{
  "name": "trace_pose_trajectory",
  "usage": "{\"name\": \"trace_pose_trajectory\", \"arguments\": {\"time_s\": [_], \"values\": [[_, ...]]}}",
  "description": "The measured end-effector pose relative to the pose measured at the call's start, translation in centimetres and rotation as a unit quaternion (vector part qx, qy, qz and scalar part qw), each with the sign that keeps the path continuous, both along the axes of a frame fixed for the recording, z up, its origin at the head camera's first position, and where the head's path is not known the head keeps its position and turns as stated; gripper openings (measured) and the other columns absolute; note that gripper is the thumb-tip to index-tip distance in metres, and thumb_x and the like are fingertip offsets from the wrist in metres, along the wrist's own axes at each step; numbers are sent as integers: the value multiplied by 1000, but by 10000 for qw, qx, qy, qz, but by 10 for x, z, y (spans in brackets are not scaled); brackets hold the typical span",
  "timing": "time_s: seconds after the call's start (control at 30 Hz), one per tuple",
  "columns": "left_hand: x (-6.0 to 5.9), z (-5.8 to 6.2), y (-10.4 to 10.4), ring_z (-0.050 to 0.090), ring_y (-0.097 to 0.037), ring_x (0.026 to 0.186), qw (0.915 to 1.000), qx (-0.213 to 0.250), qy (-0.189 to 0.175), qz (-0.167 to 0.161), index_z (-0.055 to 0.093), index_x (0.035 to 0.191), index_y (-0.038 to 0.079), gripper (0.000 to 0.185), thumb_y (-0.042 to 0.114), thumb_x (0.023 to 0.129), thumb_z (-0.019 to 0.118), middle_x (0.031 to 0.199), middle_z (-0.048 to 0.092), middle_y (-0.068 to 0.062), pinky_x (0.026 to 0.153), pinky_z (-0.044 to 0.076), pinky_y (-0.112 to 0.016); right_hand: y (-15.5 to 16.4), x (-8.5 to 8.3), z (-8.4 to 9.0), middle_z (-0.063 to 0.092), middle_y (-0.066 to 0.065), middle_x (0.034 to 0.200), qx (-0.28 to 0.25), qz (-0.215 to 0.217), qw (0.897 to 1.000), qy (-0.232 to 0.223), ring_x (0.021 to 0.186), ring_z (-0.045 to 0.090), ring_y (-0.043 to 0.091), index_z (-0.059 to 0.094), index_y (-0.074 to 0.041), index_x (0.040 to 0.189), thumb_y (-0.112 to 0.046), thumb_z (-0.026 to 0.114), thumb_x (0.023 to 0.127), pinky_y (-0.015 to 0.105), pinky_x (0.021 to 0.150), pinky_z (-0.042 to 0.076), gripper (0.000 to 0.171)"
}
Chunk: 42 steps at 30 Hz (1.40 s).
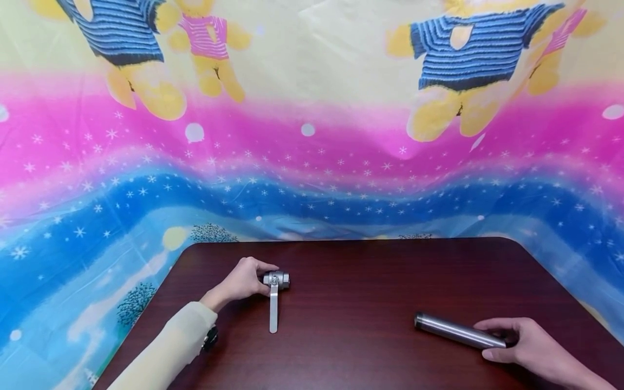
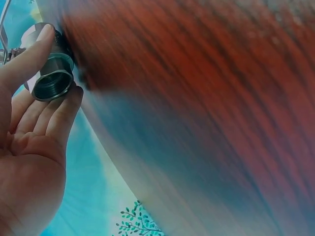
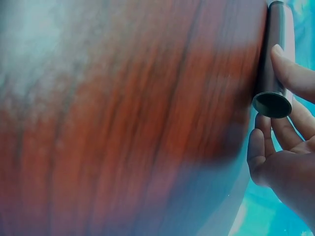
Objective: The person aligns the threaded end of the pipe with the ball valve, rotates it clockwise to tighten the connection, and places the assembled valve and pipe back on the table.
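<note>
Hands: L (image 1: 244,279) grips open-mouthed valve (image 1: 279,280), R (image 1: 533,344) open-ended metal cyl. (image 1: 460,331)

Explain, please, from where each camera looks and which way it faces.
Head: on the person's head, facing forward and down over the table; left hand, right hand and left sleeve show.
Left wrist: on that wrist, facing the valve; left hand shows.
Right wrist: on that wrist, facing the metal tube; right hand shows.
Head and left wrist share the valve.
</note>
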<state>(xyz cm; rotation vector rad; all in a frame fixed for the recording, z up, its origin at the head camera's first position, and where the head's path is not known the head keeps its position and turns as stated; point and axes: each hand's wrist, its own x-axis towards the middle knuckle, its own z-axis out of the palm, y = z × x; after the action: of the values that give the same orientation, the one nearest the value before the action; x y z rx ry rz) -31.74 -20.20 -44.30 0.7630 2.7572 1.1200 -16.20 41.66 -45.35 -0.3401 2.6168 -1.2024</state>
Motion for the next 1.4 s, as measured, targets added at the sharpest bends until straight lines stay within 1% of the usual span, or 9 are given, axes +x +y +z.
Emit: {"name": "trace_pose_trajectory", "arguments": {"time_s": [0.27,0.47,0.6,0.7,0.8,0.97,1.07,1.27,1.4], "values": [[1,0,0,65,-15,93,9999,-89,5,62,74,130,1,65,-5,68,91,121,75,-10,75,56,-29,-1,1,-2,72,7,107,72,-3,9998,184,82,64,8,67,10,131,-17,80,95,26,66,53,46],[3,0,0,64,-16,93,9999,-46,-36,127,73,131,0,64,-6,69,90,122,75,-12,73,57,-29,-5,2,1,71,8,107,110,-264,9996,-25,79,61,10,67,7,133,-22,79,97,26,65,49,48],[4,0,0,64,-16,90,9999,-16,94,140,75,128,0,61,-6,69,88,117,76,-11,73,56,-28,-6,3,4,72,8,109,111,-436,9990,-28,80,60,10,68,4,134,-25,79,96,26,64,49,49],[4,-1,0,65,-14,90,9996,16,246,160,78,124,2,57,-2,69,91,113,78,-8,74,56,-27,-6,4,5,73,6,109,131,-452,9986,233,81,61,9,69,2,133,-25,79,96,26,64,49,47],[4,-2,0,67,-12,88,9992,113,346,181,80,121,4,54,5,70,96,109,79,-6,75,56,-27,-7,4,7,75,5,108,-6,-528,9982,301,82,64,9,68,3,133,-24,80,96,27,64,52,47],[5,-1,2,69,-10,83,9986,345,344,219,82,116,6,51,10,68,99,102,79,-3,74,57,-27,-11,3,11,74,12,111,-493,-689,9963,117,85,72,18,65,7,135,-19,79,96,32,66,59,48],[8,1,3,70,-11,82,9978,581,156,291,81,117,5,52,9,68,98,99,79,-4,72,57,-26,-15,4,13,74,11,109,-463,-866,9946,336,84,72,19,67,5,133,-19,81,95,32,65,59,47],[16,13,10,74,-17,85,9921,1213,-218,242,79,121,3,53,5,71,95,97,79,-5,71,61,-28,-26,1,18,76,0,99,99,-1090,9839,1410,73,65,12,76,-7,124,-20,86,90,26,58,50,37],[22,21,15,75,-20,87,9857,1623,-424,176,78,123,3,52,2,73,92,98,79,-8,76,63,-31,-34,-3,22,76,0,100,41,-1097,9806,1622,72,64,13,77,-10,123,-21,87,89,26,58,50,37]]}}
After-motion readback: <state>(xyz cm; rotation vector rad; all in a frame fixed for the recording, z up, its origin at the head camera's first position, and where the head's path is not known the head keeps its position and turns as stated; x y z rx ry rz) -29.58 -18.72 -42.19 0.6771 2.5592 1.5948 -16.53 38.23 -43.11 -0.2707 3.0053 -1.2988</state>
